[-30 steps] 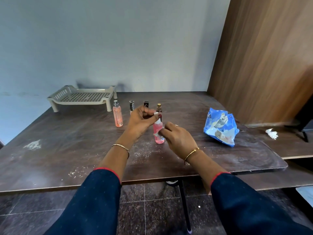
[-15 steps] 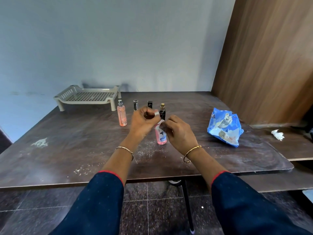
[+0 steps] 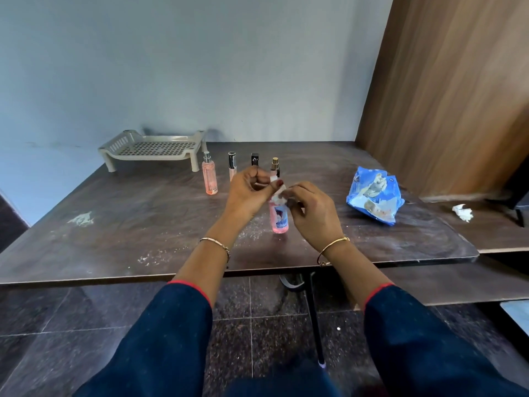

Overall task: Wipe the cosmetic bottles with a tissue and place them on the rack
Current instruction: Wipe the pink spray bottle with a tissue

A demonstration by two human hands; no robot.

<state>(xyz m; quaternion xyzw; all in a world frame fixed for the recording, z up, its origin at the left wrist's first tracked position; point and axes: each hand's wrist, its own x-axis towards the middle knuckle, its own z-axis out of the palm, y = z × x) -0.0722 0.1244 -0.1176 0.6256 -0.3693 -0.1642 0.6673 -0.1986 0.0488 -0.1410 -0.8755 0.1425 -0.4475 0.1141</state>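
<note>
A small pink bottle with a blue label stands upright on the dark table. Just above its top, my left hand and my right hand both pinch a white tissue, which covers the bottle's cap. Behind them stand a tall pink spray bottle, a slim tube with a black cap, a black-capped item and a gold-capped bottle, the last two partly hidden by my left hand. The beige perforated rack sits at the back left, with nothing on it.
A blue tissue packet lies to the right on the table. A crumpled white tissue rests on a lower side surface at far right. A wooden panel rises behind it. White dust marks the tabletop.
Both hands have stayed at the top of the small pink bottle, and more of the tissue now shows between the fingers. The camera view shifted slightly.
</note>
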